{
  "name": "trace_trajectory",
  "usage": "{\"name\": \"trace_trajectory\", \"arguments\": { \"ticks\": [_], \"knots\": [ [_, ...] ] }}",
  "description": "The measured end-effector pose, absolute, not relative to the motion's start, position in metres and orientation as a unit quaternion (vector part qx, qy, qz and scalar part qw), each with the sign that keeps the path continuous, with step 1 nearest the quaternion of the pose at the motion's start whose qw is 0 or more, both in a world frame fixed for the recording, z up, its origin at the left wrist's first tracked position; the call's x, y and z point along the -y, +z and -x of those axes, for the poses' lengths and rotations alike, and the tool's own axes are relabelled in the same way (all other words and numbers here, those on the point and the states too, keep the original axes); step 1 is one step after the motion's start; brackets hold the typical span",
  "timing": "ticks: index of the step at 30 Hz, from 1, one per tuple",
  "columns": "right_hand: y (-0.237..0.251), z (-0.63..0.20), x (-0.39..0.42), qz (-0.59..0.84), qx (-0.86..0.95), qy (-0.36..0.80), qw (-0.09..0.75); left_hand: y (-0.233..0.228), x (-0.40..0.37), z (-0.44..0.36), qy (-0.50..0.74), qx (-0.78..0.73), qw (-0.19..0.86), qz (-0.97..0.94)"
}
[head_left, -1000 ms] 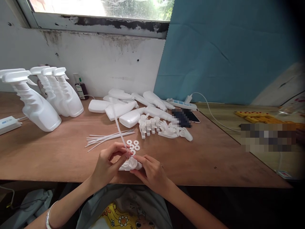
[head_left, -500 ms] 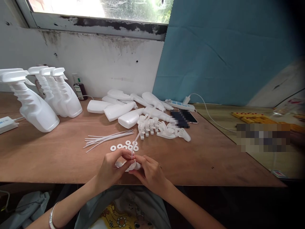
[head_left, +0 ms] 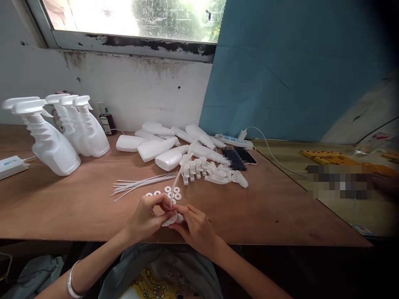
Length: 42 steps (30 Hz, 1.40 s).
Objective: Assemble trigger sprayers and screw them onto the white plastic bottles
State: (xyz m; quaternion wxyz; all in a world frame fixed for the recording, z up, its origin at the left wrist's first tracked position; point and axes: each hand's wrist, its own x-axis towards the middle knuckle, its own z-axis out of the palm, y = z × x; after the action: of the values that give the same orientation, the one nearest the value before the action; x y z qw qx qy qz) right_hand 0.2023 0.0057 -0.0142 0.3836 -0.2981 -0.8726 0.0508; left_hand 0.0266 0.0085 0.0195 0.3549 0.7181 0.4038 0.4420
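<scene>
Both hands meet close to the table's front edge around a white spray trigger head (head_left: 170, 221), largely covered by fingers. My left hand (head_left: 146, 218) is closed, its fingertips pinching the low end of a thin white dip tube (head_left: 176, 180) at the head. The tube rises and leans away to the right. From the other side, my right hand (head_left: 196, 228) is closed on the trigger head. Just beyond the fingers lie several white ring washers (head_left: 176, 190). A bundle of loose white tubes (head_left: 140, 182) rests to their left.
Several upright spray bottles (head_left: 56, 145) stand at left. White bottles (head_left: 170, 158) lie at the back, with pump parts (head_left: 195, 168) and trigger covers (head_left: 218, 176) before them. Phones (head_left: 247, 155) and a power strip (head_left: 235, 141) sit at right. A dark bottle (head_left: 107, 122) stands by the wall.
The camera view has tilted up slightly, so the background sits lower. Both hands stay together at the trigger head and tube, and less of the head shows left of the fingers.
</scene>
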Motion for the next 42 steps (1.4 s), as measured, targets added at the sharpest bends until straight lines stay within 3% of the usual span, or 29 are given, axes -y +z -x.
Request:
{"name": "trace_trajectory", "arguments": {
  "ticks": [7,17,28,31,37,40,42],
  "knots": [
    [-0.015,-0.202,-0.006,0.308,0.867,0.057,0.388,0.030,-0.009,-0.025,0.416,-0.401,0.389,-0.718],
    [-0.018,-0.204,-0.008,0.303,0.874,0.064,0.373,0.024,-0.002,-0.027,0.417,-0.439,0.154,-0.781],
    [-0.017,-0.203,-0.007,0.301,0.869,0.089,0.382,0.025,-0.006,-0.030,0.383,-0.445,0.235,-0.774],
    [-0.014,-0.203,-0.007,0.325,0.847,0.163,0.387,0.022,-0.012,-0.029,0.393,-0.442,0.323,-0.739],
    [-0.004,-0.208,-0.003,0.379,0.713,0.415,0.419,0.037,-0.024,-0.021,0.418,-0.418,0.458,-0.664],
    [-0.006,-0.212,-0.003,0.354,0.626,0.477,0.505,0.051,-0.052,-0.003,0.387,-0.406,0.442,-0.700],
    [-0.010,-0.214,-0.006,0.350,0.569,0.479,0.570,0.055,-0.084,0.015,0.449,-0.495,0.346,-0.659]
  ]
}}
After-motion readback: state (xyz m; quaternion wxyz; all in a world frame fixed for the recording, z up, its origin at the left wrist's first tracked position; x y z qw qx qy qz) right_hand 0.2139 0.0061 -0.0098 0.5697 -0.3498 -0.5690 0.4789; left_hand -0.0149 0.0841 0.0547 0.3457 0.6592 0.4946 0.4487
